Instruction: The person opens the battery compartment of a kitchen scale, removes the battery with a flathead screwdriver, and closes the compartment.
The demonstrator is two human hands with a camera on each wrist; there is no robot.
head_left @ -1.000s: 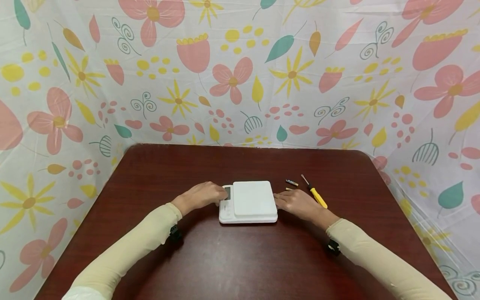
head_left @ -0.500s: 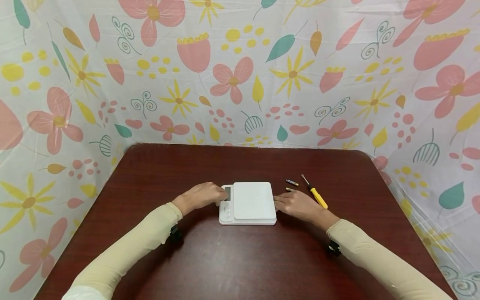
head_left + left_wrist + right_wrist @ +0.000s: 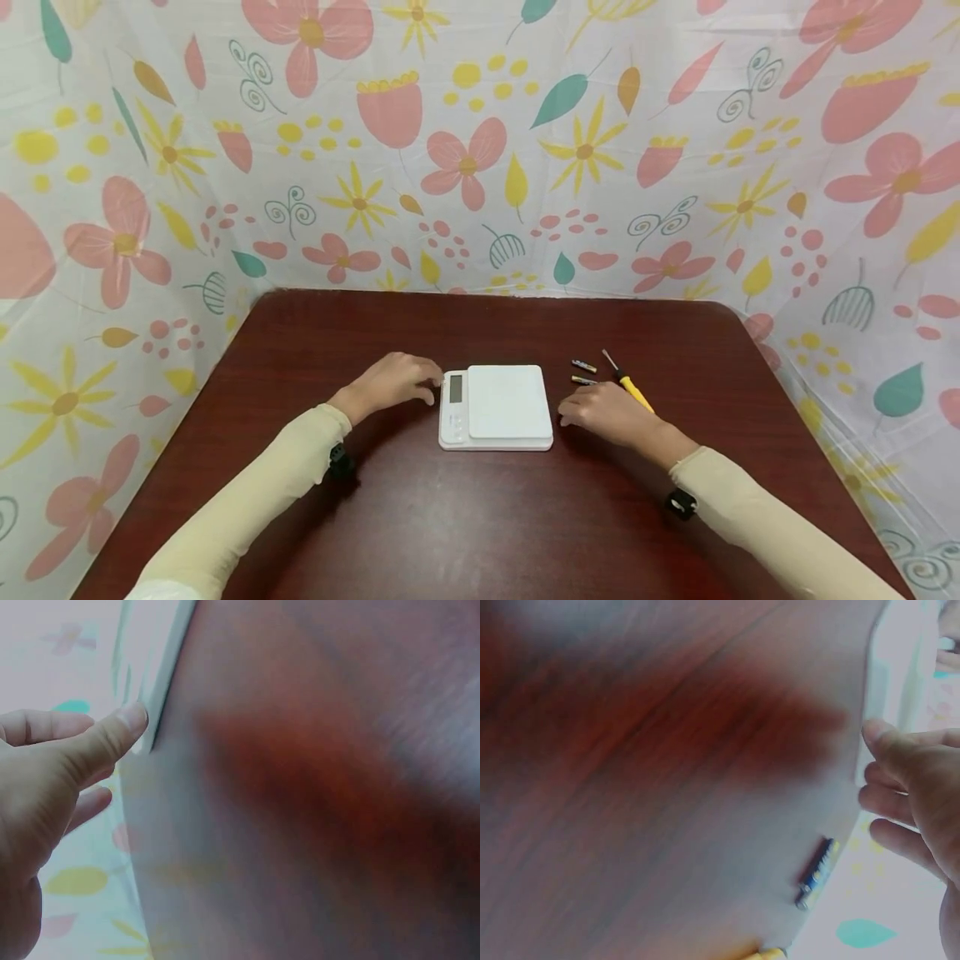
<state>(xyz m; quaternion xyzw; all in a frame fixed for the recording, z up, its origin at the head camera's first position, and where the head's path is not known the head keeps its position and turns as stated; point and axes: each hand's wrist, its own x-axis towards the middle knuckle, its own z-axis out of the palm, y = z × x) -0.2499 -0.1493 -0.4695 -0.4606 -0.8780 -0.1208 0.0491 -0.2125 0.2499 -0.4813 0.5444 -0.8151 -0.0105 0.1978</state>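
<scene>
A white kitchen scale (image 3: 508,404) lies flat on the dark red table, its small grey display (image 3: 456,388) and buttons on the left side. Just off its left edge is my left hand (image 3: 396,383), fingers loosely bent and holding nothing. In the left wrist view the thumb (image 3: 120,731) overlaps the scale's edge, though the head view shows a small gap. To the right of the scale my right hand (image 3: 603,412) hovers low with relaxed fingers and nothing in them. The scale's edge (image 3: 877,682) appears beyond that thumb in the right wrist view.
Two small batteries, one farther back (image 3: 583,366) and one nearer (image 3: 583,380), lie behind my right hand. A yellow-handled screwdriver (image 3: 630,385) lies right of them, its handle end partly behind the hand. A flowered curtain (image 3: 480,167) hangs behind the table (image 3: 480,517).
Both hands have drawn back from the scale, the left to the left and the right to the right. The scale's front edge has come down slightly and it lies flat. Its display is uncovered.
</scene>
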